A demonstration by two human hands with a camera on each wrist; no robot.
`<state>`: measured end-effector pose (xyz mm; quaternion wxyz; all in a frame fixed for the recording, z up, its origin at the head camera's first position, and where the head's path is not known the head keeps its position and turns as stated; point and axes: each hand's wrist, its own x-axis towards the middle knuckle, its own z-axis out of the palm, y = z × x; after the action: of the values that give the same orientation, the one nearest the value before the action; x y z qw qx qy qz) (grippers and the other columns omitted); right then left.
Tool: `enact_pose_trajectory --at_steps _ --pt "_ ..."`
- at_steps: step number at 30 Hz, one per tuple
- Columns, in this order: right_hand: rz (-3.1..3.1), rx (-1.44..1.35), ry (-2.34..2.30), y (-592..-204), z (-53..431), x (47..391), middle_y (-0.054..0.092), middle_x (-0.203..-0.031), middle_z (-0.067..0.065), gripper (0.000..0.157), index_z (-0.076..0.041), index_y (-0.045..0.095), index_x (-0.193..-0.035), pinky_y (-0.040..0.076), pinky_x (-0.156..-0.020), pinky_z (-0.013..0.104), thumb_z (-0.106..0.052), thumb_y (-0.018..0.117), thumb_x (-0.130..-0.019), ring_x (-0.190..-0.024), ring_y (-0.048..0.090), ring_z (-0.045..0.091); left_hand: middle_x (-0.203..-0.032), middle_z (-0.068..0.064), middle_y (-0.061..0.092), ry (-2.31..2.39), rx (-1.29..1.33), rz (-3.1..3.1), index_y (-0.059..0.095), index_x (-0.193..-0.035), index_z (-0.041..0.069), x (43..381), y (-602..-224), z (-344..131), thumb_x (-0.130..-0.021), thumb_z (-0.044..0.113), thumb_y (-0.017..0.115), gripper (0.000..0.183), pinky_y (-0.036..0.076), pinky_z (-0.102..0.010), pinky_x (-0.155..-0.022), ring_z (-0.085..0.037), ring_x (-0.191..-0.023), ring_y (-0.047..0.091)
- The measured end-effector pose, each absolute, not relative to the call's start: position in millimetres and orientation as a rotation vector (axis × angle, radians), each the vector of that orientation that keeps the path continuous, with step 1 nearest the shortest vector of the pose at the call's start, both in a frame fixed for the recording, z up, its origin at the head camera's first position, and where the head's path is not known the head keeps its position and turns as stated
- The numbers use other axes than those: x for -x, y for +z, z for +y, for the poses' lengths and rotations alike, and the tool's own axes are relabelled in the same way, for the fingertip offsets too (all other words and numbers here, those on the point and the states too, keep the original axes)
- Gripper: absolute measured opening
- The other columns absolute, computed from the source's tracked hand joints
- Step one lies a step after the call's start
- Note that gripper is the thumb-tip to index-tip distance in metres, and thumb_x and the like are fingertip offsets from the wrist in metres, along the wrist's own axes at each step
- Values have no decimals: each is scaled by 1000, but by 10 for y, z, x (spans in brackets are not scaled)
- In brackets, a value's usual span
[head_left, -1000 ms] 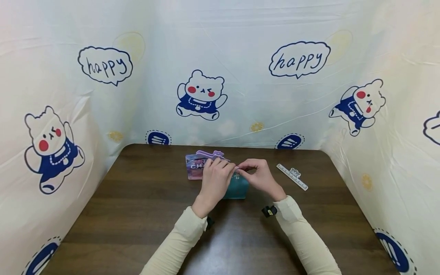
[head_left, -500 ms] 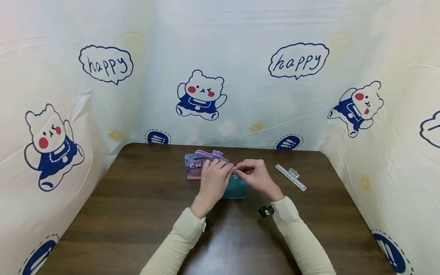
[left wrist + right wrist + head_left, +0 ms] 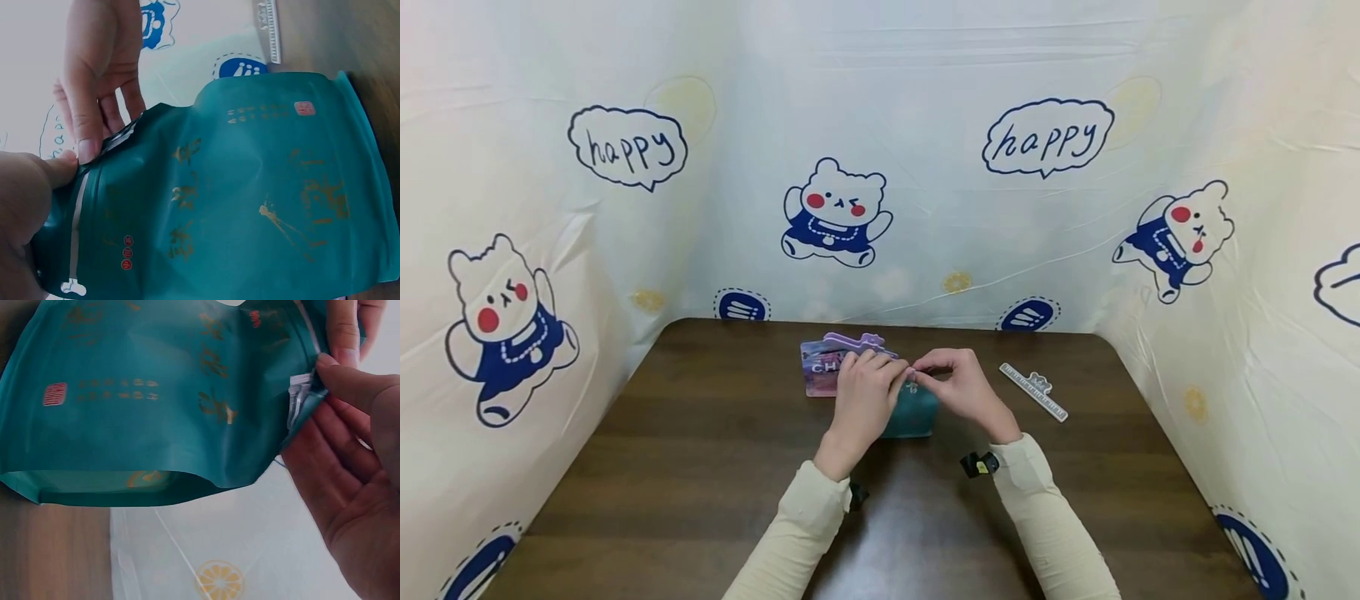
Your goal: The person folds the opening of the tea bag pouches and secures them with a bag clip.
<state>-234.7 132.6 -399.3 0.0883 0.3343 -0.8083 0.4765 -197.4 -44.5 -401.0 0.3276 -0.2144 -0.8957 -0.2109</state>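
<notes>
A teal stand-up pouch (image 3: 187,187) with gold characters is held between both hands, its base toward the person in the head view. My left hand (image 3: 863,392) grips it near the top, thumb along the front; its fingers hide much of that edge in the head view. At the right end of the top, my right hand (image 3: 958,383) pinches the edge with thumb and index finger, close beside the left thumb. A pale strip (image 3: 77,219) runs across the front just below the top. The right wrist view shows a small silvery folded patch (image 3: 299,397) by the right fingers.
Behind the left hand lies a purple-pink packet (image 3: 818,371) with a purple clip (image 3: 853,342) on its upper edge. A white ruler clip (image 3: 1033,392) lies on the brown table (image 3: 685,467), right of the right hand. A printed curtain (image 3: 925,225) surrounds the table.
Both hands keep their holds on the pouch and barely move. The head view has shifted slightly.
</notes>
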Motion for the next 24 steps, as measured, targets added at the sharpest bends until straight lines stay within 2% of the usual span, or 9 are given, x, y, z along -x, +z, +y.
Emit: enact_pose_trajectory --at_steps 3,13,18,24 --pt "-2354 -1035 1401 -4103 1350 2420 69 -87 -3 10 -15 75 -91 54 -68 32 -14 69 -84 -76 64 9 -88 3 70 -562 552 -2359 74 -96 18 1964 -4008 -438 -86 28 66 16 32 -28 -66 -14 -78 55" --pt "-2240 -1105 1378 -4168 1340 2458 69 -85 -4 10 -15 75 -91 53 -65 28 -14 69 -84 -75 63 7 -89 4 70 -562 502 -2377 74 -96 19 1953 -4008 -426 -87 29 66 16 31 -28 -67 -15 -78 54" --pt "-2358 -1072 1434 -4120 1342 2418 68 -90 2 12 -10 73 -94 54 -72 29 -8 68 -84 -78 63 12 -89 3 70 -589 482 -2389 74 -96 18 1938 -4013 -426 -87 30 66 17 32 -29 -69 -15 -78 54" --pt "-2467 -1106 1449 -4050 1394 2372 67 -96 -3 15 -17 71 -101 52 -78 34 -16 64 -88 -86 62 10 -88 3 70 -601 480 -2399 74 -95 18 1934 -4032 -430 -87 31 65 18 32 -29 -69 -15 -77 54"
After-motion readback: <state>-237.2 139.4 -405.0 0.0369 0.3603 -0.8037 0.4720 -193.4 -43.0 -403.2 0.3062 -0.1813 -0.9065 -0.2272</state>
